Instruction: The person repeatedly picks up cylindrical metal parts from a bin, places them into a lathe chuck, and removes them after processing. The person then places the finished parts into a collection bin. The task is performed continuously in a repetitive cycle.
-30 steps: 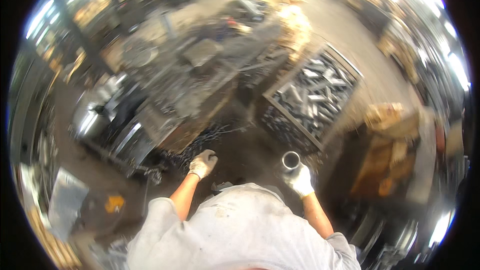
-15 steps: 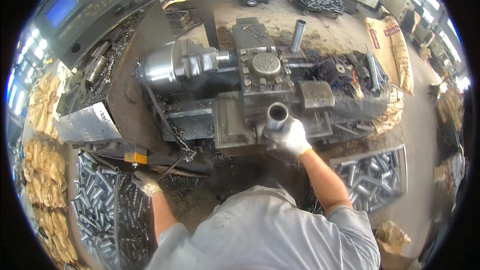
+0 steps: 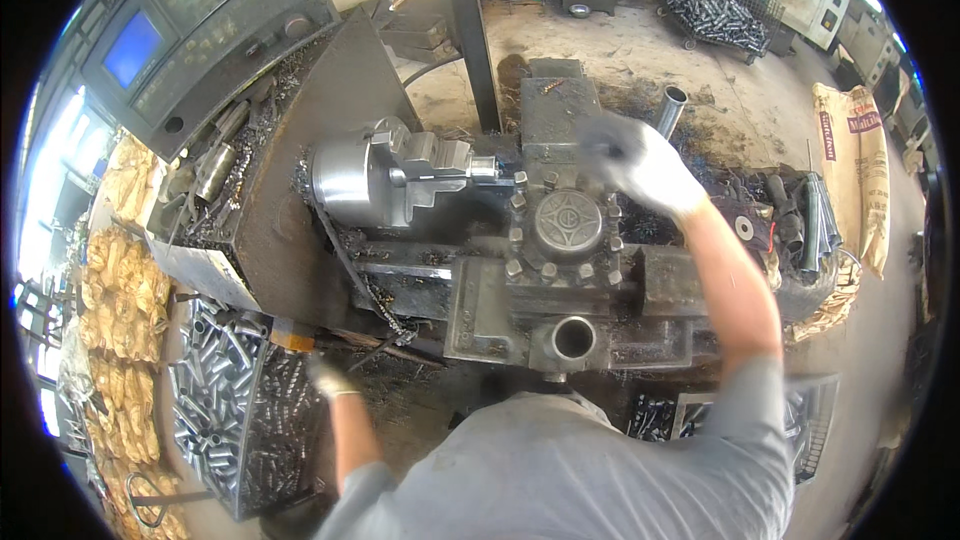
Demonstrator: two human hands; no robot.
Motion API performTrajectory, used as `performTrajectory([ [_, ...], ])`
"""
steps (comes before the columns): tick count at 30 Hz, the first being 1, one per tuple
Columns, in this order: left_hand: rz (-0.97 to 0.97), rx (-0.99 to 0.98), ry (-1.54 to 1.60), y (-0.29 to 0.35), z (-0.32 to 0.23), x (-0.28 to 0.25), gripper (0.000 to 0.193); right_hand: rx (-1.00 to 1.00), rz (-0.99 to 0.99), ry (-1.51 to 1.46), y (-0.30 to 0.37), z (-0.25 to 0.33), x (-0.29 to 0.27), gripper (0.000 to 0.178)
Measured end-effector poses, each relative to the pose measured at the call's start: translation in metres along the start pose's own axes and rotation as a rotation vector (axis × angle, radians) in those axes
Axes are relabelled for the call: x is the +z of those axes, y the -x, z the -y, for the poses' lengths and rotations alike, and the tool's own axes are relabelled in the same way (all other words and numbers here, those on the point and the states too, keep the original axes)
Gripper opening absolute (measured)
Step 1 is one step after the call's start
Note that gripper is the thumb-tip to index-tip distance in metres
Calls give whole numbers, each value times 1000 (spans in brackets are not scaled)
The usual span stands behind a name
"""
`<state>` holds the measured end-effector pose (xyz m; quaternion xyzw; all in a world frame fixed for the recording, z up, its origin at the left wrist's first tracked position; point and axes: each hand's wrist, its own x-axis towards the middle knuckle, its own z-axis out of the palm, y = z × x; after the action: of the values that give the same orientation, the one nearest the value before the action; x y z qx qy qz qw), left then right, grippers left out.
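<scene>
My right hand (image 3: pixel 650 168), in a white glove, is raised over the far right side of the lathe's square tool post (image 3: pixel 568 223). Its fingers are dark and smeared by motion, so whether they hold anything does not show. Just beyond it an upright metal tube (image 3: pixel 673 108) stands tilted. A second short tube (image 3: pixel 574 338) stands on the near side of the carriage, with no hand on it. Gloved and blurred, my left hand (image 3: pixel 330 377) is low at the left, near an orange block (image 3: pixel 293 336). A steel chuck (image 3: pixel 360 180) with stepped jaws faces the tool post.
Cut metal tubes fill a bin (image 3: pixel 215 390) at the left; another bin (image 3: pixel 815 425) is partly behind my right arm. A control panel (image 3: pixel 190 35) rises at the upper left. Paper sacks (image 3: pixel 855 165) stand at the right. A loaded wire cart (image 3: pixel 715 15) is at the back.
My right hand has left the near tube on the carriage and moved up and away, past the tool post. The view has shifted; my left hand stays low at the left.
</scene>
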<state>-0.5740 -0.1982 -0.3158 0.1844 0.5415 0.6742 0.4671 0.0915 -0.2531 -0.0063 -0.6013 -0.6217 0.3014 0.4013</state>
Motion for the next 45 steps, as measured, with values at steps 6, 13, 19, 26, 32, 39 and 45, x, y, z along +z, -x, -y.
performTrajectory([
  [6,347,1390,-1157,92,-66,270,68,157,572,499,-185,-52,109,61],
  [13,469,1612,-1094,36,-113,368,82,734,191,-68,-178,-103,-60,29],
  [19,459,1566,-1093,29,-101,360,79,359,317,393,-185,-14,49,71],
  [26,451,1582,-1130,26,-102,359,80,425,990,458,-209,-32,120,49],
  [32,457,1565,-1102,26,-101,357,79,315,855,477,-194,-14,108,42],
  [39,462,1543,-1010,31,-108,360,81,151,139,1231,-96,42,29,58],
  [45,791,1247,-796,77,-135,335,85,221,-108,-331,36,136,100,80],
])
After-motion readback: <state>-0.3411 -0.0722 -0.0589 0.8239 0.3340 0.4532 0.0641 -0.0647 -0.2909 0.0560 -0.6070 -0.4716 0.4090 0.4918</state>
